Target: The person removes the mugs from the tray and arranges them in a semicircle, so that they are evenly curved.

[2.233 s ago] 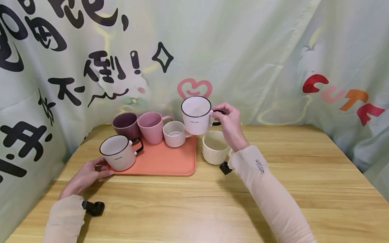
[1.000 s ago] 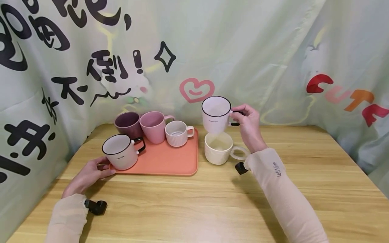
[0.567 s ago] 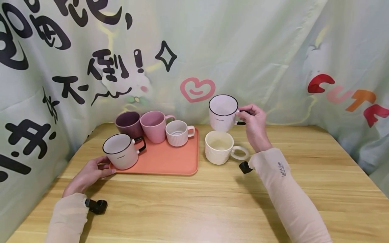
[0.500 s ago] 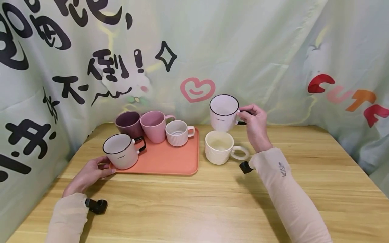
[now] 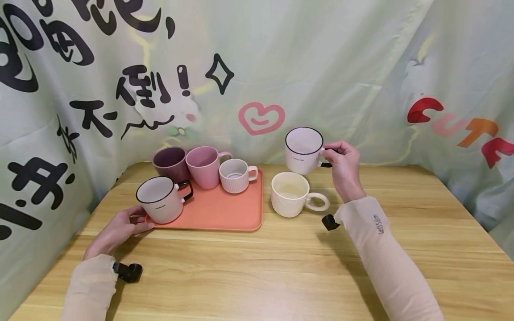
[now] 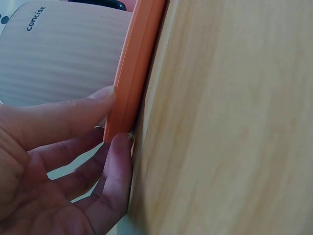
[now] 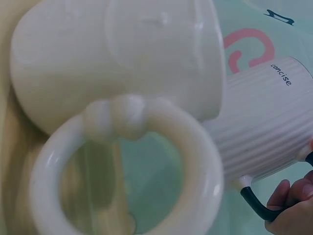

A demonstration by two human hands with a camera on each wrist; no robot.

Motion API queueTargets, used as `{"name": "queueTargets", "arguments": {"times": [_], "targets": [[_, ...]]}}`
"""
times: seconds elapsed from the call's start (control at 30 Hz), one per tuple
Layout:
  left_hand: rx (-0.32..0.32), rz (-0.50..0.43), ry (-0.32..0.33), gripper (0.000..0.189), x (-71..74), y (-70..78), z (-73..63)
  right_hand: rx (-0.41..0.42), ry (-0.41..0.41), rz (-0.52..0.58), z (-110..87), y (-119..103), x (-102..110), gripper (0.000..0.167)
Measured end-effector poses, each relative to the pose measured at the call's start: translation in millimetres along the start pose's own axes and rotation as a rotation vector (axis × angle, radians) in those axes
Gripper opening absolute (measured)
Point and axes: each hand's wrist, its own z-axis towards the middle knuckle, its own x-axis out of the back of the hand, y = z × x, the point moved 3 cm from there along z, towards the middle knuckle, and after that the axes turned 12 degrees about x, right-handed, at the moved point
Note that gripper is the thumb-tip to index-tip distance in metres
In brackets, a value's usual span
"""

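Note:
My right hand [image 5: 346,167] grips the black handle of a white ribbed mug [image 5: 304,151] with a black rim, held above the table behind a cream mug [image 5: 290,196] with a ring handle. In the right wrist view the cream mug [image 7: 117,54] partly covers the white mug [image 7: 264,117]. My left hand [image 5: 120,229] pinches the front left corner of an orange tray [image 5: 217,216], thumb on the rim and fingers below it in the left wrist view. Next to that hand, another white mug [image 5: 158,203] with a black rim and handle stands on the tray.
Along the tray's back stand a dark purple mug [image 5: 170,165], a pink mug [image 5: 203,169] and a small ribbed off-white cup [image 5: 234,177]. The wooden table [image 5: 249,272] runs back to a printed curtain [image 5: 321,80], which also hangs at both sides.
My right hand has carried the white mug rightward from beside the tray's right rear corner, past the cream mug, and slightly lower just now. The left hand stays on the tray corner.

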Motion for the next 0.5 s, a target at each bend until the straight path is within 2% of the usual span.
{"name": "queueTargets", "arguments": {"times": [0.17,0.33,0.5], "targets": [[-0.003,-0.011,-0.005,0.063,-0.1,-0.8,-0.2,-0.038,-0.001,-0.010,-1.4,6.7,5.8,0.038],[-0.012,-0.025,-0.004,0.062,-1.0,0.3,-0.4,-0.114,0.020,0.085,-2.0,19.2,15.2,0.036],[-0.014,-0.025,0.008,0.061,-1.5,0.8,-0.8,-0.185,0.015,0.112,-5.2,32.4,26.6,0.037]]}}
